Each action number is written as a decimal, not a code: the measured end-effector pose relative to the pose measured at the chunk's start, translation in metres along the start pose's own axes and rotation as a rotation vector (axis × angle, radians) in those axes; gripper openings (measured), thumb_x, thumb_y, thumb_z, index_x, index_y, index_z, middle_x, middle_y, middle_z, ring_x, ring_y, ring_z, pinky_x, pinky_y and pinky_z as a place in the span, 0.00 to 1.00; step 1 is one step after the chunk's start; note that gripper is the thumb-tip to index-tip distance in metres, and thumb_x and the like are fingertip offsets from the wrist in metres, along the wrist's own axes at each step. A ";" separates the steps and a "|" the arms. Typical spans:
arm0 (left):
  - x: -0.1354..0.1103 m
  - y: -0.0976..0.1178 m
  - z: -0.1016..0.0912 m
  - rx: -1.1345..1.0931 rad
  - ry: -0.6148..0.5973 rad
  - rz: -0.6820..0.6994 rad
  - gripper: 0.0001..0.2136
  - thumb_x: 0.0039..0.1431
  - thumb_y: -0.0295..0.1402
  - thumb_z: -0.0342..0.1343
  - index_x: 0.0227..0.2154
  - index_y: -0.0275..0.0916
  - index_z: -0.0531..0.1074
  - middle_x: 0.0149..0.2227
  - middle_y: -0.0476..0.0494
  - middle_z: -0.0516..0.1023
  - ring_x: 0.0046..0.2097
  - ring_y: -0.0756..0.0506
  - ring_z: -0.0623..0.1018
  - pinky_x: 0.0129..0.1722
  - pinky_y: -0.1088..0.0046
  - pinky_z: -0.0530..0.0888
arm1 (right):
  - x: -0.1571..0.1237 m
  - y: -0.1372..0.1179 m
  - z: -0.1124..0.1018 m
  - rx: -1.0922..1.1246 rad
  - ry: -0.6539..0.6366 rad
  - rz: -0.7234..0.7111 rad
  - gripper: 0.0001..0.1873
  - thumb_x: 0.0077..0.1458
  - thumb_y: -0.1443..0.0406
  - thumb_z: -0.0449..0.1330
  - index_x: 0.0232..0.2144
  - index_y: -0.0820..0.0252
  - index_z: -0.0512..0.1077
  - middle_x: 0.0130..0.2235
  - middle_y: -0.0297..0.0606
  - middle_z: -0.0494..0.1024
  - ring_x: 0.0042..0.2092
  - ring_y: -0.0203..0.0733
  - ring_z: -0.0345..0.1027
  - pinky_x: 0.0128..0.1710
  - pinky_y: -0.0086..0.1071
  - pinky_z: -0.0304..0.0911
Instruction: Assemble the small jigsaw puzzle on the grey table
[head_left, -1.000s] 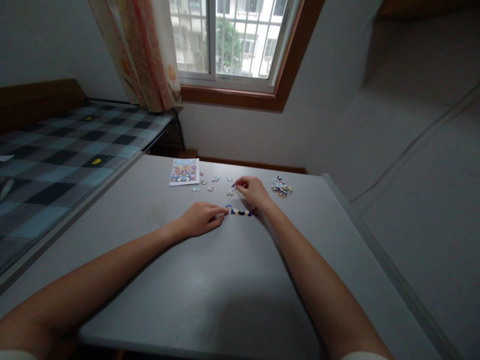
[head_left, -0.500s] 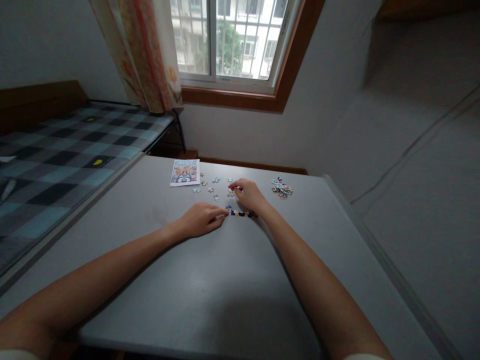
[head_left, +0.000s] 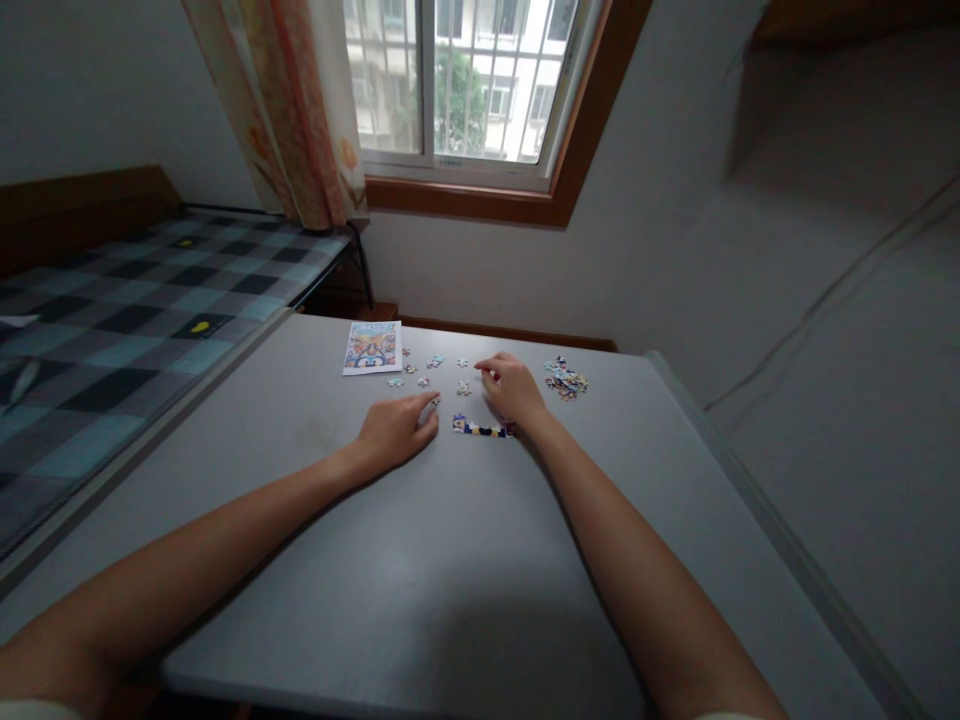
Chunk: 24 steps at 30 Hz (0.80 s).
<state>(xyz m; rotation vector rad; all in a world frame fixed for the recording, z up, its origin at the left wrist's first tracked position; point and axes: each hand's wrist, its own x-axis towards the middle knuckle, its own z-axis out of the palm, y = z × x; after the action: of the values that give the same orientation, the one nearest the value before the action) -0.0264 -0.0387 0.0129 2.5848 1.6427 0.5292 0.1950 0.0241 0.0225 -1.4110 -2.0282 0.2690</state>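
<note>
My left hand (head_left: 397, 430) rests low over the table, index finger stretched out and thumb apart. Its fingertip touches a small jigsaw piece (head_left: 435, 401), partly covered by the finger. My right hand (head_left: 513, 390) hovers above the joined strip of jigsaw pieces (head_left: 484, 431), its fingers bent and slightly apart, with nothing visible between them. The strip is dark blue, white and yellow; the right wrist hides its right end. Loose jigsaw pieces lie beyond the hands, among them one (head_left: 463, 388) between them and another (head_left: 463, 363) farther back.
A printed picture sheet (head_left: 373, 348) lies at the table's back left, beside several loose pieces. A heap of jigsaw pieces (head_left: 566, 379) sits to the right. The grey table (head_left: 390, 580) meets a bed with checked cover (head_left: 150, 290) at left; a window stands behind.
My left hand has left the strip's left end and moved up and left to a loose piece. My right hand has shifted right, away from the loose piece it was at.
</note>
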 end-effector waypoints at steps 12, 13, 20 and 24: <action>0.001 0.000 0.000 0.052 -0.065 0.003 0.16 0.64 0.39 0.47 0.51 0.43 0.71 0.44 0.43 0.80 0.41 0.42 0.79 0.37 0.70 0.72 | -0.002 0.060 0.000 0.122 0.358 0.204 0.15 0.52 0.69 0.51 0.35 0.64 0.78 0.36 0.45 0.78 0.33 0.43 0.67 0.41 0.37 0.64; 0.001 0.000 0.000 0.054 -0.067 0.000 0.16 0.64 0.39 0.48 0.51 0.43 0.72 0.44 0.43 0.80 0.41 0.43 0.79 0.37 0.70 0.72 | -0.002 0.059 0.000 0.122 0.350 0.199 0.15 0.51 0.69 0.52 0.34 0.64 0.78 0.36 0.45 0.78 0.33 0.43 0.67 0.41 0.37 0.65; 0.000 0.002 -0.002 0.048 -0.018 -0.027 0.18 0.63 0.38 0.48 0.54 0.40 0.70 0.46 0.41 0.78 0.39 0.44 0.79 0.36 0.71 0.71 | -0.002 0.055 -0.001 0.115 0.336 0.186 0.15 0.51 0.69 0.52 0.33 0.64 0.78 0.35 0.45 0.78 0.34 0.44 0.68 0.41 0.37 0.65; 0.000 0.002 -0.002 0.059 0.021 -0.001 0.15 0.64 0.39 0.48 0.48 0.42 0.73 0.54 0.41 0.72 0.38 0.46 0.79 0.33 0.72 0.72 | -0.002 0.057 0.000 0.108 0.333 0.181 0.15 0.51 0.68 0.52 0.33 0.64 0.78 0.35 0.45 0.78 0.34 0.44 0.68 0.41 0.38 0.65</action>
<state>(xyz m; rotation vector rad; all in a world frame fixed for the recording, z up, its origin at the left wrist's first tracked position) -0.0252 -0.0402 0.0154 2.6281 1.6908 0.5174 0.2386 0.0448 -0.0070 -1.4647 -1.5988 0.2013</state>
